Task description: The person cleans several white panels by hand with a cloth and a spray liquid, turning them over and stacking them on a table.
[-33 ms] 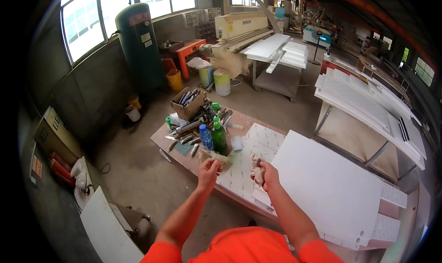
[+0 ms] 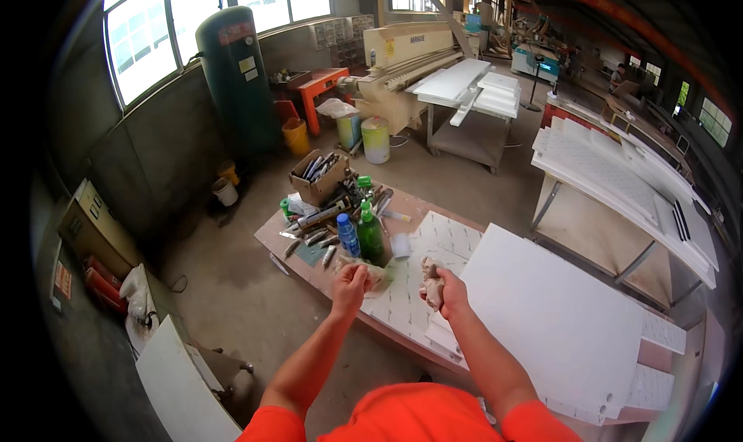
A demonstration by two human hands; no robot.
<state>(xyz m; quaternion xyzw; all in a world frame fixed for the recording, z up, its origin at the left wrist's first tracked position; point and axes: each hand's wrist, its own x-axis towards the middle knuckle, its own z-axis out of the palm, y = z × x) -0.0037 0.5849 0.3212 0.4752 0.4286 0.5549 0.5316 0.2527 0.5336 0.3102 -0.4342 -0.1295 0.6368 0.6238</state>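
My right hand [image 2: 453, 293] is closed around a crumpled beige rag [image 2: 433, 289], held above the patterned white panel [image 2: 418, 248] on the workbench. To its left, my left hand [image 2: 350, 287] is pinched shut near the bench's front edge. A pale crumpled piece [image 2: 373, 273] shows just behind those fingers; whether they grip it or something smaller cannot be made out. Beyond that hand stand a green pump bottle [image 2: 371, 241] and a blue bottle [image 2: 347, 235], with a white cup [image 2: 400, 245] lying beside them.
Several tubes and a cardboard box [image 2: 319, 180] of tubes crowd the bench's far left. A large white board [image 2: 549, 318] covers its right side. More white panels lie on a table [image 2: 627, 186] at right. A white board [image 2: 182, 384] leans at lower left.
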